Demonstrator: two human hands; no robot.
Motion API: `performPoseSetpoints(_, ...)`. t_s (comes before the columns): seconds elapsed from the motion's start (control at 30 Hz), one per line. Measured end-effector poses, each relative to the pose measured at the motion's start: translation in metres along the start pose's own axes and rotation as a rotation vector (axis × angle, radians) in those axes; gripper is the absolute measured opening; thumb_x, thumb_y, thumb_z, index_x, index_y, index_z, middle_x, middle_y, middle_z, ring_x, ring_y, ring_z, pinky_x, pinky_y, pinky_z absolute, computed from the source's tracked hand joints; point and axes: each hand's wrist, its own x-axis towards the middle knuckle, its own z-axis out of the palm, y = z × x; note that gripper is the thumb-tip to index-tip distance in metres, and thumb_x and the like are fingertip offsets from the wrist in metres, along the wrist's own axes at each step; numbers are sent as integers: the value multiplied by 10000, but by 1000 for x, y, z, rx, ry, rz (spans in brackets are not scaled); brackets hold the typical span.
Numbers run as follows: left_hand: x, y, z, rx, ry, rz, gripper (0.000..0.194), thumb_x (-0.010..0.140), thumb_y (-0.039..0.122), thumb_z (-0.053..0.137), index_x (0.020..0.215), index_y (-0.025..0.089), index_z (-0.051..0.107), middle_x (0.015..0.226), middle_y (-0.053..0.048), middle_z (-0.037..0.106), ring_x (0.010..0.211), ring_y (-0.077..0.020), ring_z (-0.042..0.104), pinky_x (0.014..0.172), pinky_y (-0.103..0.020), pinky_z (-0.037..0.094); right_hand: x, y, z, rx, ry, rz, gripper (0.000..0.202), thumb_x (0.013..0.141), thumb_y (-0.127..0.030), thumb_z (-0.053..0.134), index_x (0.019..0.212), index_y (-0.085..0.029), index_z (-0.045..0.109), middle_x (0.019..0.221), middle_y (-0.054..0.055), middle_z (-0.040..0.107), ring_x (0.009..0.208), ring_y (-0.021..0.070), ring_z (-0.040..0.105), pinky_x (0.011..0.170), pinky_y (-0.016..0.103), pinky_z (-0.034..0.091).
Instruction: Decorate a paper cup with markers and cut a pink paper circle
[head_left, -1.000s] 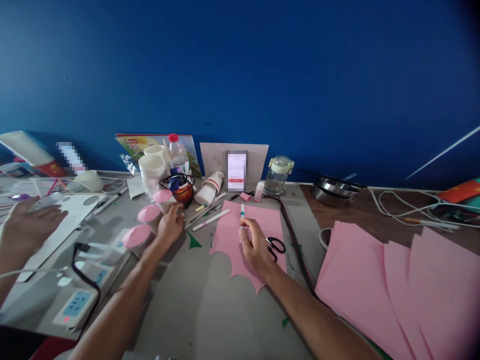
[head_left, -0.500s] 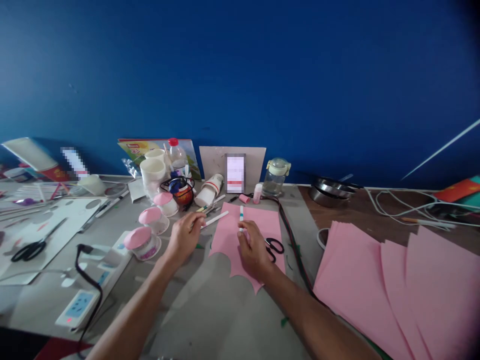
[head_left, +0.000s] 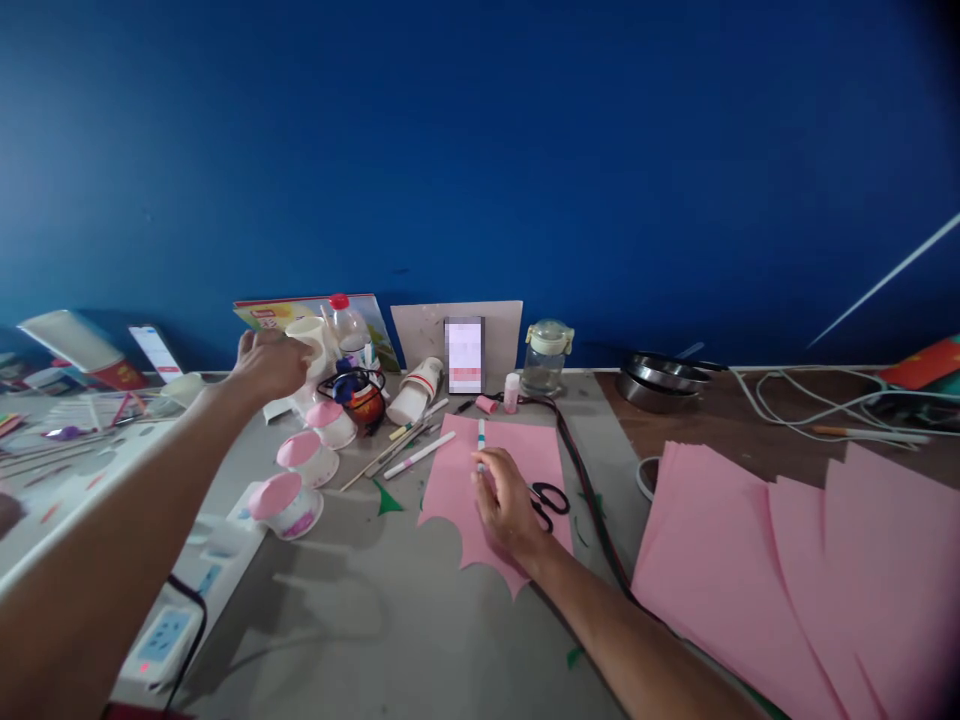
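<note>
My left hand (head_left: 274,362) is stretched out to the white paper cups (head_left: 307,338) at the back left. Its fingers curl at the rim of the front cup and hide most of it. Over a pink sheet with scalloped cut-outs (head_left: 450,500), my right hand (head_left: 504,500) pinches a white marker with a teal band (head_left: 481,432), held upright. Black-handled scissors (head_left: 551,498) lie on the sheet beside that hand, partly hidden by it. Left of the sheet lies another white marker (head_left: 420,455). Three small cups with pink tops (head_left: 300,452) stand in a row below my left hand.
Pink sheets (head_left: 712,540) are piled at the right. Along the wall are a phone (head_left: 465,355), a glass jar (head_left: 547,358), a glue stick (head_left: 511,393), a bottle (head_left: 349,325) and metal pans (head_left: 664,382). A power strip (head_left: 161,640) lies lower left; a cable (head_left: 581,470) runs right of the sheet.
My left hand has moved from beside the pink sheet up and left to the paper cups. My right hand stays over the sheet with the marker. The view has shifted slightly.
</note>
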Motion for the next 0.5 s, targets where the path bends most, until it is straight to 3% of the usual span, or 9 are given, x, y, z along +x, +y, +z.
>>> performPoseSetpoints(0.13, -5, -8, 13, 183, -111, 41, 39, 751, 88, 615, 725, 118, 616, 807, -8, 710, 1159, -270, 529, 1094, -634, 166, 1, 1, -1, -8, -6, -11, 205, 936, -208, 453, 1096, -206, 582, 1029, 123, 644, 980, 251, 612, 882, 439, 524)
performPoseSetpoints(0.27, 0, -10, 14, 302, -149, 44, 106, 755, 95, 611, 660, 123, 573, 734, -3, 676, 1107, -267, 547, 1083, -633, 198, 1, 0, -1, -24, -15, -17, 193, 937, -210, 451, 1081, -203, 580, 1019, 122, 642, 967, 250, 609, 874, 439, 525)
performPoseSetpoints(0.37, 4, -8, 10, 345, -140, 26, 102, 780, 181, 642, 708, 121, 600, 794, -24, 699, 1088, -267, 552, 1083, -645, 185, 1, 1, 0, -22, -13, -22, 187, 940, -212, 448, 1075, -197, 577, 1013, 124, 639, 965, 250, 605, 874, 441, 524)
performPoseSetpoints(0.5, 5, -4, 1, 352, -108, -24, 256, 804, 360, 665, 734, 116, 630, 755, -12, 691, 1054, -275, 568, 1068, -699, 133, 0, 1, 0, -17, -13, -23, 189, 941, -213, 445, 1075, -204, 578, 1012, 120, 635, 964, 248, 602, 866, 444, 523)
